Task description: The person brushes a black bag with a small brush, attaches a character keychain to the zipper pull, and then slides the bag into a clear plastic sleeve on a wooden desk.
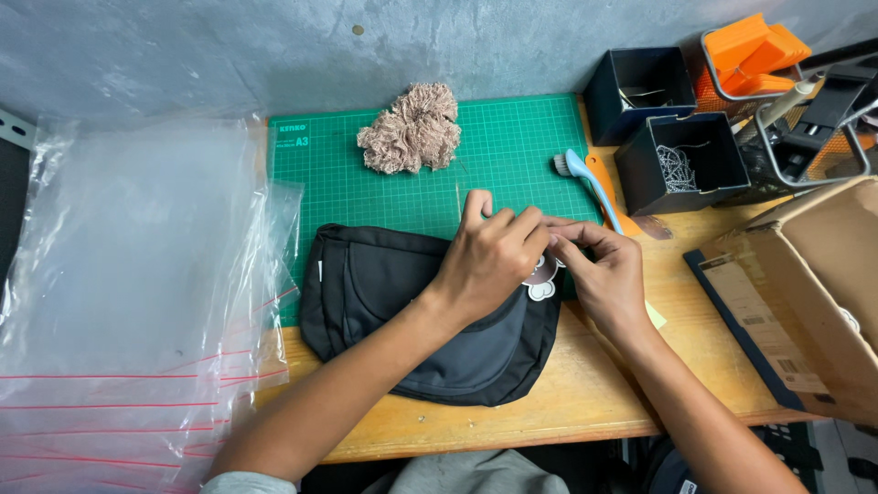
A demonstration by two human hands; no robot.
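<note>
While your left hand [489,261] and right hand [604,274] pinch the small brown-and-white charm [541,279] on the black fabric waist bag [430,320], a slack grip could drop it off the bench [567,402].

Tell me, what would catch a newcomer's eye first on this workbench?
Most striking are the two bare hands, left hand and right hand, meeting over the right end of a black fabric waist pouch at the centre of the wooden table. Behind it, a fluffy beige tuft of yarn sits on a green gridded cutting mat, and clear plastic bags with red seal lines pile up on the left.
</note>
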